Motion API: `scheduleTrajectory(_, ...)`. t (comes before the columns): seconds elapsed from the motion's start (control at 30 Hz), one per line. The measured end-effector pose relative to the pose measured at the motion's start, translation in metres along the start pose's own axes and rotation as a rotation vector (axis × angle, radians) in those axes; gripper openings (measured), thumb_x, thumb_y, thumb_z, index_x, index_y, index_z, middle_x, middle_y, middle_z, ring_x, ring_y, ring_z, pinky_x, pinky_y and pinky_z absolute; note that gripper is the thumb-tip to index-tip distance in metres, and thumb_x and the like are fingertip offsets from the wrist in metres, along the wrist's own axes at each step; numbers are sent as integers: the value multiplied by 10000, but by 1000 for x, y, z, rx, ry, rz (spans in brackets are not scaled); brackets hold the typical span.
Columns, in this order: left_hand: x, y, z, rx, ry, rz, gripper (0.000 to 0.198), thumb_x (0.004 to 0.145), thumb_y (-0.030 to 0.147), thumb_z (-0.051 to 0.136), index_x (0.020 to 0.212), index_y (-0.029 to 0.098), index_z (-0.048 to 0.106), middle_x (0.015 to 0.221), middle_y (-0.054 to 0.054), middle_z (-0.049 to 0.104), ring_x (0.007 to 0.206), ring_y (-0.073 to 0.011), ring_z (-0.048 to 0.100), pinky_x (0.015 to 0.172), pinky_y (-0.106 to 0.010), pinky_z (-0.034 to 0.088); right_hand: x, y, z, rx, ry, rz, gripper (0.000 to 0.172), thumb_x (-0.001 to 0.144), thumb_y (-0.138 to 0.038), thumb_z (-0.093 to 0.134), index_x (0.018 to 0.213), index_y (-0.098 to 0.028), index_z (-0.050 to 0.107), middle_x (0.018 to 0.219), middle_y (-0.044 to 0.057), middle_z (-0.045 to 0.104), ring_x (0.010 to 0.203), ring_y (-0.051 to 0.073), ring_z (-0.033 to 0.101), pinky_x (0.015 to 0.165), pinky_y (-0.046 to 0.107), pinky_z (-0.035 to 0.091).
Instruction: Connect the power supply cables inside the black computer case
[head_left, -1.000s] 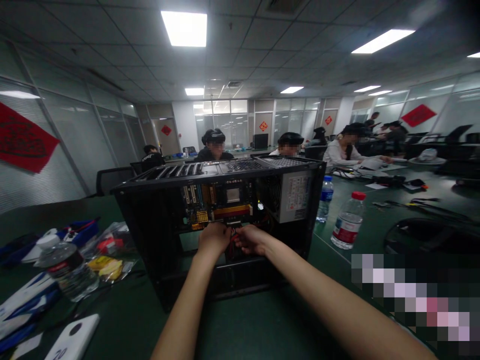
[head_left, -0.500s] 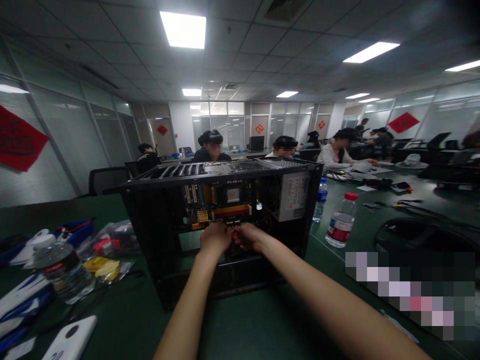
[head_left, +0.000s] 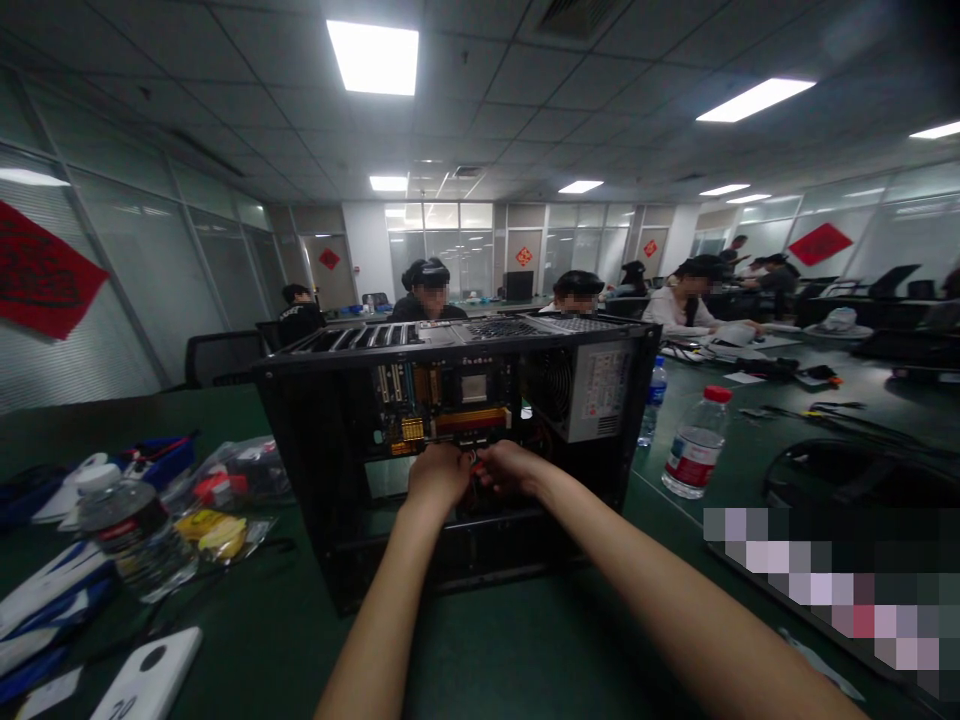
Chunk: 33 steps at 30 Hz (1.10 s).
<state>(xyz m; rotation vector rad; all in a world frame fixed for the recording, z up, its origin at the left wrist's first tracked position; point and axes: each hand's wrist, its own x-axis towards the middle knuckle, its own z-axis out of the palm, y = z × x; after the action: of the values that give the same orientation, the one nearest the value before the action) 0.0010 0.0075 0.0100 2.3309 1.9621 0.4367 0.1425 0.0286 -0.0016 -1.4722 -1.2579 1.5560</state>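
An open black computer case [head_left: 300, 480] lies in front of me on the table, its inside facing me. Both my hands reach in just below the motherboard [head_left: 420, 385]. My left hand [head_left: 441, 475] is closed, with its fingertips bent inward and mostly hidden. Close beside it, my right hand [head_left: 514, 468] pinches what looks like a thin cable [head_left: 474, 464] with red and white parts. Small details between the fingertips are blurred and dark. At the upper right inside the case sits the power supply [head_left: 600, 395], above my right wrist.
Left of the case are a water bottle [head_left: 135, 530], plastic bags of parts [head_left: 217, 530] and a white numbered tag [head_left: 150, 675]. To the right stand a red-capped bottle [head_left: 696, 445] and a blue-capped bottle [head_left: 652, 400]. Several people sit at tables beyond.
The view has shifted slightly, so the case and table items appear a little farther right. Both hands stay together at the same place inside the case.
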Motion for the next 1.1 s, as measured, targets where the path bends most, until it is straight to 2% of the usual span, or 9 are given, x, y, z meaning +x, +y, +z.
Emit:
scheduleTrajectory(0.1, -3, 2, -1, 14, 24, -11, 411, 946, 396, 381, 960, 179, 729, 990, -139, 736, 932, -256, 693, 758, -319, 491, -4, 0, -3, -150, 51, -48, 355, 992, -259, 430, 684, -147, 565, 594, 21, 585, 500, 120, 547, 510, 232, 365)
scheduleTrajectory(0.17, -5, 4, -2, 31, 68, -23, 395, 948, 387, 379, 1002, 164, 701, 1002, -151, 726, 945, -272, 686, 789, -347, 486, -10, 0, -5, -306, 160, -153, 382, 971, -301, 486, 628, -152, 564, 629, 61, 611, 600, 155, 588, 560, 247, 369)
scheduleTrajectory(0.3, -6, 7, -1, 19, 132, 27, 325, 948, 356, 392, 1075, 166, 624, 996, -139, 712, 908, -266, 684, 767, -352, 485, -23, -2, -5, -920, 497, -608, 329, 963, -328, 476, 713, -166, 616, 782, 119, 665, 789, 232, 625, 682, 303, 398)
scheduleTrajectory(0.33, -6, 6, 0, 6, 131, 58, 298, 944, 331, 399, 1075, 172, 613, 1001, -131, 710, 904, -261, 683, 759, -347, 485, -26, -3, -4, -1023, 525, -728, 293, 965, -312, 465, 768, -170, 628, 821, 115, 669, 823, 236, 621, 707, 311, 408)
scheduleTrajectory(0.4, -3, 5, 2, -14, 118, 114, 253, 929, 261, 414, 1075, 176, 602, 1029, -124, 706, 926, -255, 679, 770, -338, 482, -28, -5, -1, -1087, 508, -928, 197, 957, -255, 470, 875, -174, 630, 922, 102, 660, 918, 231, 594, 776, 313, 426)
scheduleTrajectory(0.47, 1, 3, 4, -28, 104, 145, 242, 908, 199, 432, 1078, 168, 600, 1069, -128, 700, 974, -249, 669, 813, -330, 474, -28, -5, 1, -1098, 470, -1047, 139, 943, -207, 484, 939, -172, 618, 1010, 97, 632, 988, 223, 554, 844, 318, 431)
scheduleTrajectory(0.6, 7, 0, 5, -72, 91, 200, 241, 885, 140, 454, 1067, 156, 612, 1146, -132, 686, 1082, -243, 637, 904, -318, 448, -24, -4, 1, -1082, 429, -1060, 107, 929, -177, 504, 961, -157, 603, 1030, 92, 597, 990, 216, 523, 875, 325, 441)
scheduleTrajectory(1.1, 11, -5, 6, -46, 67, 268, 257, 919, 168, 455, 1101, 142, 634, 1157, -134, 690, 1095, -251, 633, 962, -340, 436, -23, 0, 1, -1044, 398, -1033, 134, 950, -164, 473, 910, -149, 600, 989, 89, 587, 981, 209, 491, 900, 332, 424)
